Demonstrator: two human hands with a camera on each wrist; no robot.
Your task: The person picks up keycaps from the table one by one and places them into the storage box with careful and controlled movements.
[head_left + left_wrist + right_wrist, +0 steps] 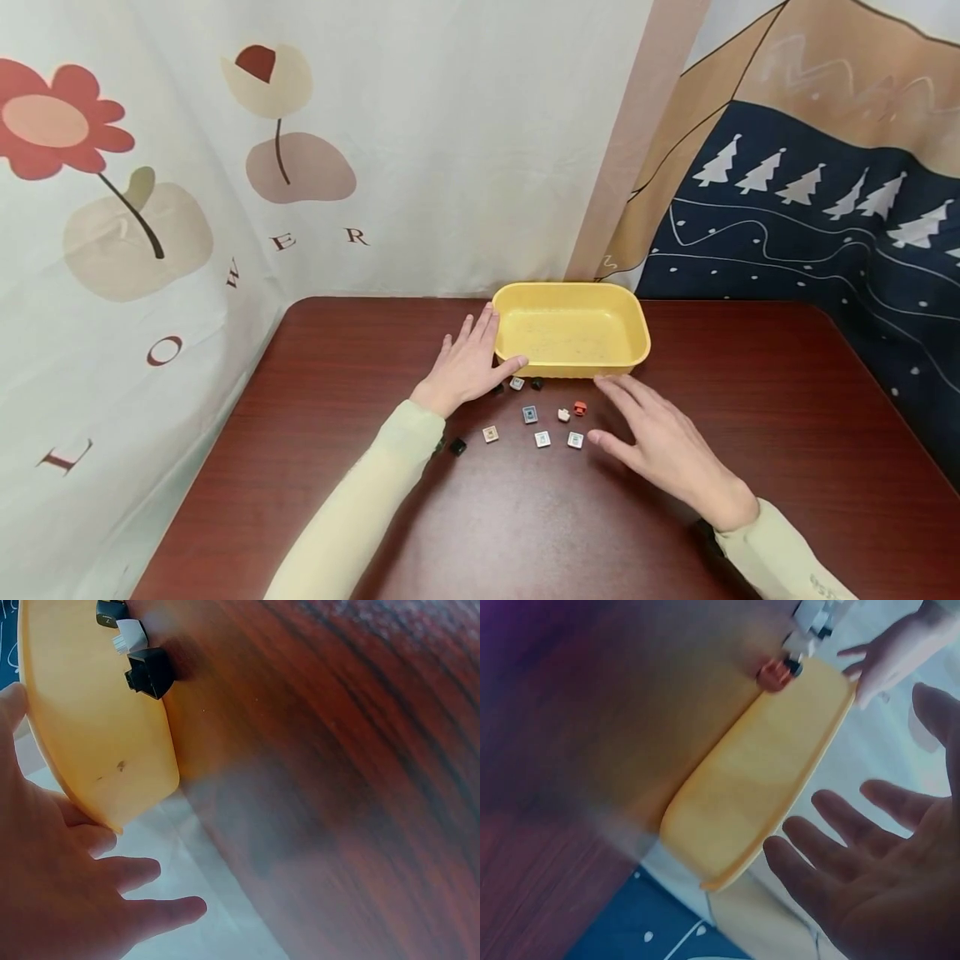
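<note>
A yellow plastic tub (pixel 572 365) stands at the back of the table. My left hand (pixel 467 367) is at its left end, fingers spread along the side and thumb near the front corner; the left wrist view shows the fingers (pixel 142 874) at the rim. My right hand (pixel 660 437) is held near the tub's front right, fingers extended and nothing in them. Several small keycaps lie between the hands: a blue-grey keycap (pixel 530 414), a red keycap (pixel 580 408), a white keycap (pixel 542 439), a beige keycap (pixel 491 434) and a black keycap (pixel 458 447).
The dark red-brown table (pixel 510 533) has rounded back corners. Behind it hangs a pale curtain (pixel 450 167) with flowers and letters, beside a navy cloth (pixel 787 242) with white trees on the right.
</note>
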